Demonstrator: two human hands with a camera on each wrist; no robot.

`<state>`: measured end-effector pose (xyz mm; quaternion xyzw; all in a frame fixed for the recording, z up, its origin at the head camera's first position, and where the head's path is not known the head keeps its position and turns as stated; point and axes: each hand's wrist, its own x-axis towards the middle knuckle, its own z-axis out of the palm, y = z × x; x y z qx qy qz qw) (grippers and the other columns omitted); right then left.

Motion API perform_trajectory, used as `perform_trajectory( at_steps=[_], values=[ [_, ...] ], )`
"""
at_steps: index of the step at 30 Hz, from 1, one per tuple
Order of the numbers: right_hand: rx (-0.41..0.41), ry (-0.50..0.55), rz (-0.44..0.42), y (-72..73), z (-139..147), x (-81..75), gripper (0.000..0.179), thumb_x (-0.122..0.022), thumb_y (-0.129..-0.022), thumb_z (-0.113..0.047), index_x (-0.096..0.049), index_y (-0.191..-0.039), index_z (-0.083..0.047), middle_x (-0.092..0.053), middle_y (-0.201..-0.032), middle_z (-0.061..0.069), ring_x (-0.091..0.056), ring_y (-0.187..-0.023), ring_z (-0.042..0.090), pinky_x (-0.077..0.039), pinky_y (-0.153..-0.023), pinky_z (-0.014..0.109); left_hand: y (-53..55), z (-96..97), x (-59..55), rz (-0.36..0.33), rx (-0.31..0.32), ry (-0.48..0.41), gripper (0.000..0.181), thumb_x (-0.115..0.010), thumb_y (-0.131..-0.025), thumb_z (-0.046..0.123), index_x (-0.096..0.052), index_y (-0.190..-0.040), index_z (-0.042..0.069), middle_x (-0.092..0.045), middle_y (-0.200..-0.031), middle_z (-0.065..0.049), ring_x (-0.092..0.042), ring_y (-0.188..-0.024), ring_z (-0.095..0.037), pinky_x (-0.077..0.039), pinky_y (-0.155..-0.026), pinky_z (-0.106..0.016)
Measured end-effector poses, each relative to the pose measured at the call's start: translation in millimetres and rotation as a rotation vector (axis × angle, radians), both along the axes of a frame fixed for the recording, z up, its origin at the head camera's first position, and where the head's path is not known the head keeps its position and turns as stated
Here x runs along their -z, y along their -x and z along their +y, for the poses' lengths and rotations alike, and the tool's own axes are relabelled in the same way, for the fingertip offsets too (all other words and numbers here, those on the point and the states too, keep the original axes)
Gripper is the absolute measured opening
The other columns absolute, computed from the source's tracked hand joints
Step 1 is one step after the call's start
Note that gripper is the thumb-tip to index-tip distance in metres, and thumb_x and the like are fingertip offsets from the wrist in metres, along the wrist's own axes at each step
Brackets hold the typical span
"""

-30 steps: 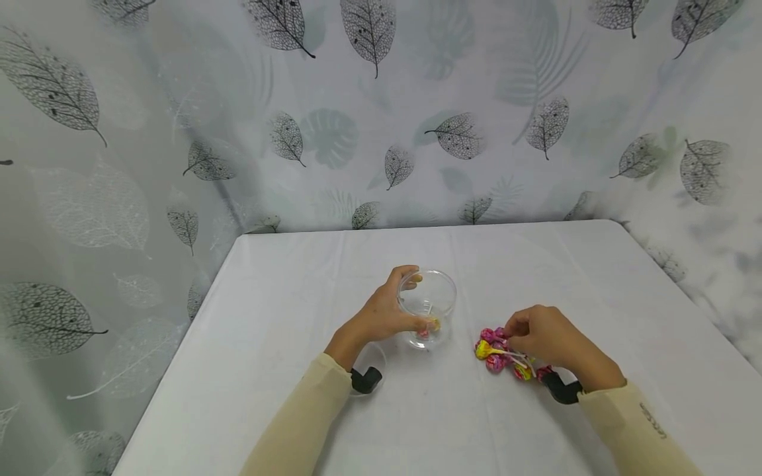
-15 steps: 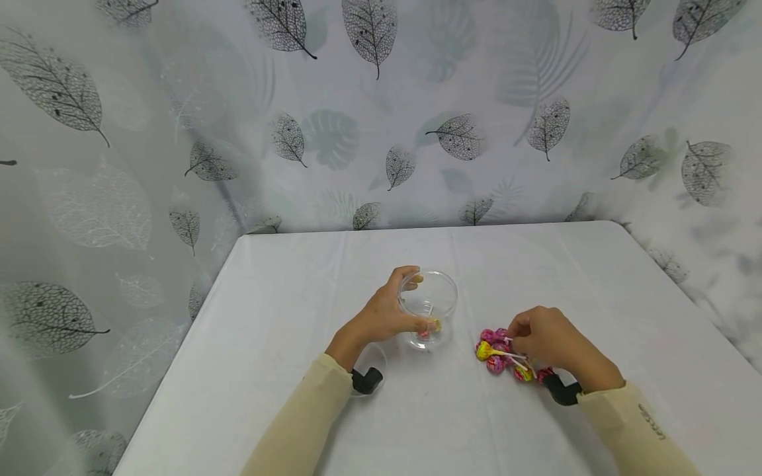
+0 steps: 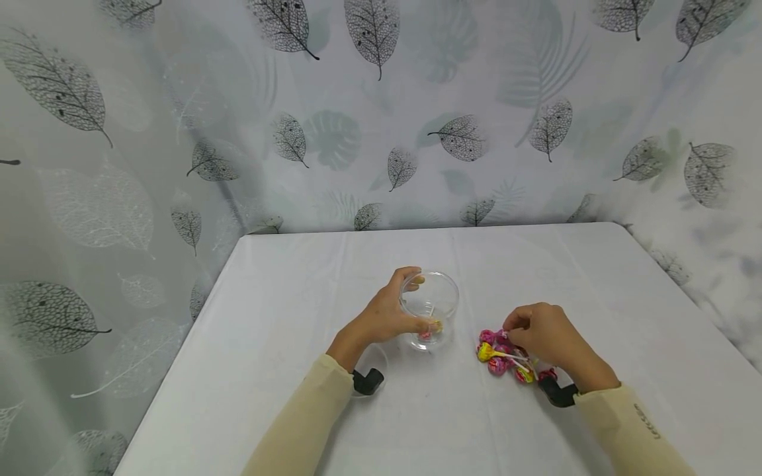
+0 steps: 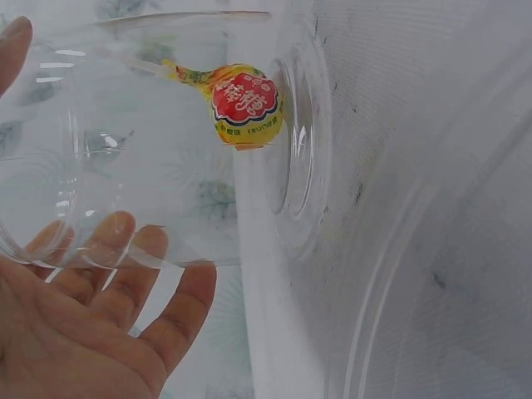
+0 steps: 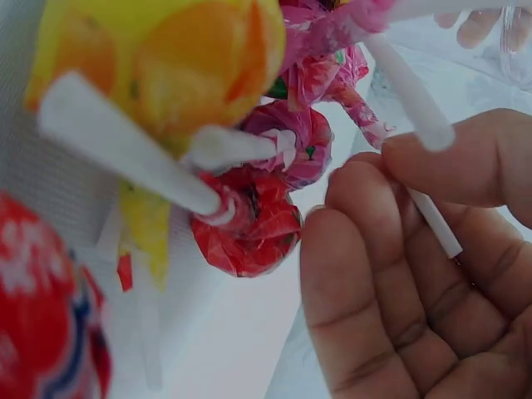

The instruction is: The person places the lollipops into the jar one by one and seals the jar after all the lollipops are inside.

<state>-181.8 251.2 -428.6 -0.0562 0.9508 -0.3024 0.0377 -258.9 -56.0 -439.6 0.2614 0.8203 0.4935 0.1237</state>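
Note:
My left hand (image 3: 389, 307) grips a clear plastic jar (image 3: 430, 297) around its side, thumb toward me. The jar stands upright on the table. Inside, near its base, a yellow-and-red wrapped lollipop (image 4: 247, 104) shows in the left wrist view. To the right, a small pile of lollipops (image 3: 500, 367) in pink, red and yellow wrappers lies on the cloth. My right hand (image 3: 544, 336) is at the pile's far right side. Its thumb and forefinger pinch the white stick of a pink lollipop (image 5: 337, 75), whose head is still among the others.
A round clear lid (image 3: 375, 360) lies under my left wrist. Both wrists carry a black strap mount (image 3: 368, 381). A white cloth covers the table (image 3: 297, 284), and a leaf-patterned curtain (image 3: 357, 145) hangs behind it and along the sides.
My right hand has shifted slightly up and to the left at the pile's edge. My left hand and the jar have stayed in place.

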Motion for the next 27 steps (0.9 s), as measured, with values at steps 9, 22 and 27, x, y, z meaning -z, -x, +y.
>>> perform_trajectory(
  at_steps=[9,22,27],
  values=[
    [0.066,0.063,0.036,-2.0,-1.6,-0.3,0.004,-0.075,-0.092,-0.010,-0.078,-0.094,-0.008,-0.076,-0.094,0.008,-0.068,-0.081,0.019,-0.057,-0.067,0.031,0.3,0.3,1.1,0.002,0.005,0.012,0.107,-0.095,-0.076,0.032,-0.028,-0.158,0.024,-0.048,-0.160,-0.001,-0.044,-0.148,-0.015,-0.035,-0.118,-0.053],
    [0.117,0.142,0.096,-2.0,-4.3,-4.8,0.007,-0.072,-0.093,-0.009,-0.077,-0.098,-0.008,-0.077,-0.094,0.008,-0.068,-0.076,0.018,-0.055,-0.063,0.028,-0.3,-0.3,1.2,0.012,0.005,0.012,0.106,-0.095,-0.076,0.033,-0.028,-0.158,0.027,-0.050,-0.158,0.006,-0.045,-0.147,-0.014,-0.036,-0.117,-0.055],
    [0.143,0.177,0.099,-2.7,-6.9,-8.1,0.008,-0.072,-0.094,-0.009,-0.077,-0.100,-0.007,-0.077,-0.093,0.008,-0.067,-0.076,0.020,-0.055,-0.061,0.027,0.2,-0.8,2.0,0.014,0.006,0.007,0.105,-0.095,-0.077,0.033,-0.029,-0.158,0.026,-0.050,-0.158,0.006,-0.044,-0.147,-0.014,-0.036,-0.117,-0.054]
  ],
)
